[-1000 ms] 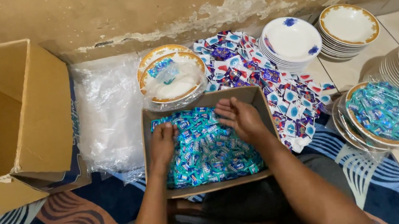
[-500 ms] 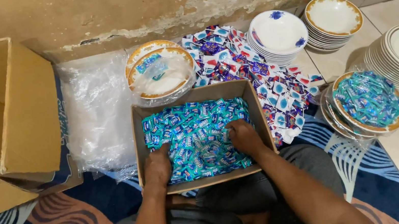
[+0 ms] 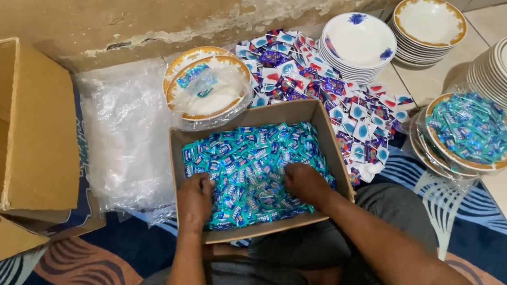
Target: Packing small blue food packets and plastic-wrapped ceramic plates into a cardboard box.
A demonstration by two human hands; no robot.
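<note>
Both hands were down in the small cardboard box (image 3: pixel 326 152) sitting on the floor right in front of the person's knees, which was packed with little teal sweet packets (image 3: pixel 249 162). The left hand (image 3: pixel 194 199) sat near the box's left wall with fingers curled into the pile, and the right hand (image 3: pixel 303 183) was near the middle, knuckles up, fingers buried too. Couldn't tell how much either one had actually closed on, since the fingertips were hidden under the packets.

My take on doing this bit well: scoop from underneath with cupped fingers rather than pinching from the top, because loose slippery wrappers spill easily. Keeping the hands low inside the box walls would help too.

A gold-rimmed plate of the same teal packets (image 3: pixel 470 130), wrapped in clear film, sat to the right. A heap of blue-and-white packets (image 3: pixel 296 71) lay just behind the box, and a large empty carton (image 3: pixel 0 150) stood well off to the left.
</note>
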